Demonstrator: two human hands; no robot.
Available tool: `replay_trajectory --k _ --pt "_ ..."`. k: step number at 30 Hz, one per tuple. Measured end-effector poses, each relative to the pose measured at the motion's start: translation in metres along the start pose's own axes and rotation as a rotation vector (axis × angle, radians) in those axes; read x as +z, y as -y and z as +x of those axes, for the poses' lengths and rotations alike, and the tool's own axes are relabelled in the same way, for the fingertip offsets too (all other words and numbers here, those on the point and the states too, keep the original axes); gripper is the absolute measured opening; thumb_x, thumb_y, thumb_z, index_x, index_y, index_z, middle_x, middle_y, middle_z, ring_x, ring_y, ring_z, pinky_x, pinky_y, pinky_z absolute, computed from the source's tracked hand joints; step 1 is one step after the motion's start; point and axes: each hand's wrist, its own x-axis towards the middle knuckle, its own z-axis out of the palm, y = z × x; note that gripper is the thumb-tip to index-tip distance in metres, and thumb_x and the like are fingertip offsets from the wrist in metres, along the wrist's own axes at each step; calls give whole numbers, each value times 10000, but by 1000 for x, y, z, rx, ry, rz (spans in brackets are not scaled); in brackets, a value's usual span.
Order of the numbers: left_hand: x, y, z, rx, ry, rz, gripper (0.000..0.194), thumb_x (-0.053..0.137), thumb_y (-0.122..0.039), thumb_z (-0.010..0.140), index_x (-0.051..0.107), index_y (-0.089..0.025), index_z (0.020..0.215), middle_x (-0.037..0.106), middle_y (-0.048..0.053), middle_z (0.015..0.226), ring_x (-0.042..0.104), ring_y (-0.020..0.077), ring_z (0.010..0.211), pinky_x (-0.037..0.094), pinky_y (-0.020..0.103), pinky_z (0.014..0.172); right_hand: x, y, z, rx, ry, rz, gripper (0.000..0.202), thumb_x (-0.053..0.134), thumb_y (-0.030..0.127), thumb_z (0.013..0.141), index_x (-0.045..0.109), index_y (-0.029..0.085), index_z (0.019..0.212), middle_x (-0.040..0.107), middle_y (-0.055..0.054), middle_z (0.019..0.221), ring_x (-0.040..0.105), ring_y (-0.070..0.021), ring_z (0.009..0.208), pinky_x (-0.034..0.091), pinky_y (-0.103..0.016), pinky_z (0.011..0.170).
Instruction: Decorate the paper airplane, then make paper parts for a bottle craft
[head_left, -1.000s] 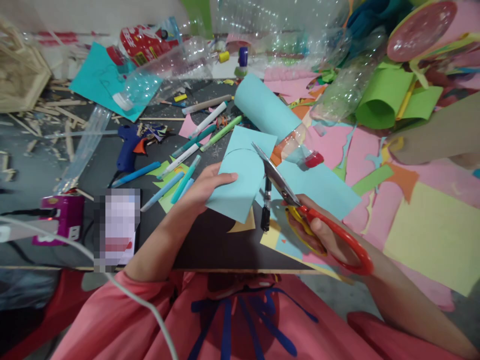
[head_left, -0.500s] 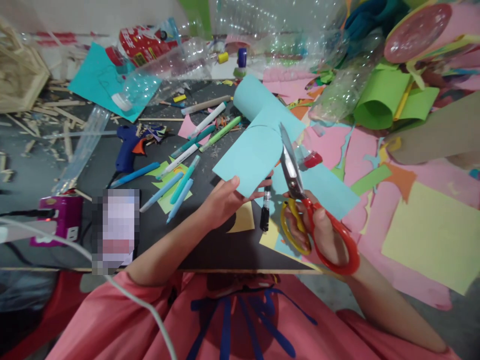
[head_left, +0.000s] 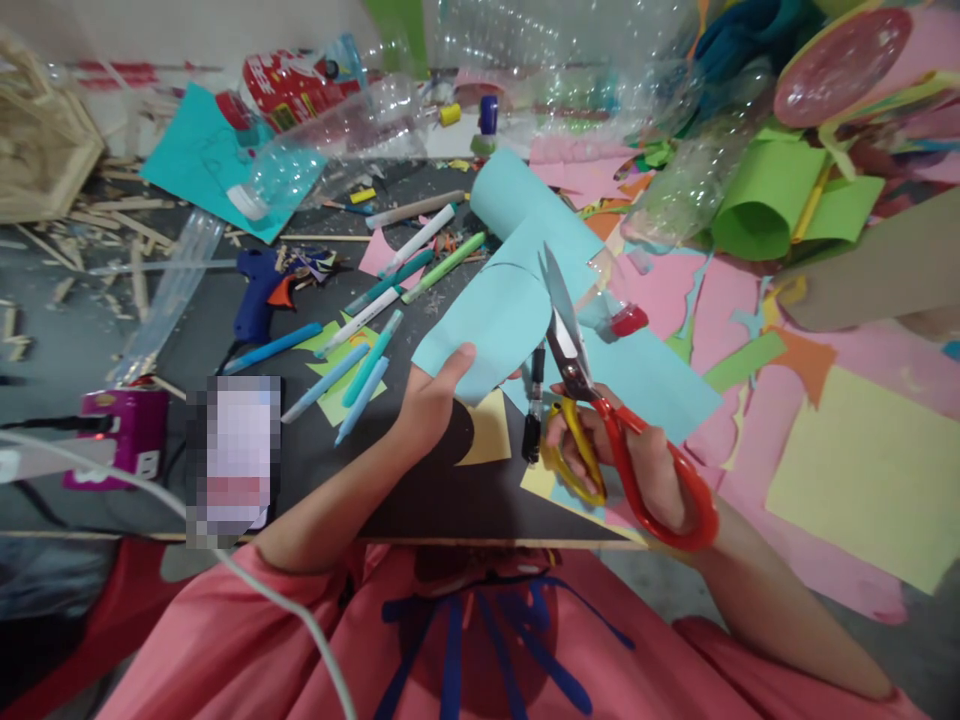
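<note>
A light blue sheet of paper (head_left: 487, 320) is pinched in my left hand (head_left: 433, 405), thumb on top and fingers beneath. Its far end curls into a roll, and a dark curved line is drawn across it. My right hand (head_left: 645, 460) grips a pair of scissors (head_left: 574, 365) with one red and one yellow handle loop. The blades lie at the sheet's right edge, beside a rounded cut. Under them rests another light blue piece (head_left: 652, 380). A black pen (head_left: 533, 405) lies between my hands.
Several markers (head_left: 373, 372), a blue glue gun (head_left: 256, 295) and a phone (head_left: 238, 455) lie to the left. Clear plastic bottles (head_left: 337, 130) are at the back. Pink paper scraps (head_left: 739, 300) and a yellow sheet (head_left: 870, 470) cover the right. A white cable (head_left: 255, 595) crosses the lower left.
The scissors have shifted slightly left along the sheet's edge. My left hand has moved a little left and down, turning the blue sheet with it.
</note>
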Motion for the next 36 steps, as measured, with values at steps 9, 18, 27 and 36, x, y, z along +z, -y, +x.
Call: replay_trajectory --k 9,18,27,36 --pt "-4 0 2 -2 53 27 494 748 -449 681 641 -149 1059 736 93 763 731 364 974 626 466 819 0 6 -3 -49 -43 -22 654 397 859 787 489 255 1019 456 46 680 366 -91 442 378 -270 407" --pt "-4 -5 3 3 34 12 479 759 -412 660 650 -154 1048 745 97 840 711 382 1034 599 517 887 -6 -7 -5 -21 -48 -54 710 369 853 803 473 246 1157 463 40 760 320 -57 442 330 -231 381" --pt "-15 -5 15 86 -64 63 508 765 -340 653 633 -146 1104 738 107 1012 662 356 1132 553 478 987 -11 -4 -9 7 -30 -96 659 420 820 816 481 276 1182 433 43 739 285 -63 474 256 -201 369" --pt "-19 -6 25 22 -224 89 322 772 -289 640 621 -191 908 717 58 908 690 307 1030 607 394 852 -16 -12 -14 50 -37 -78 612 488 766 831 476 270 1189 424 45 745 278 -49 447 221 -195 342"
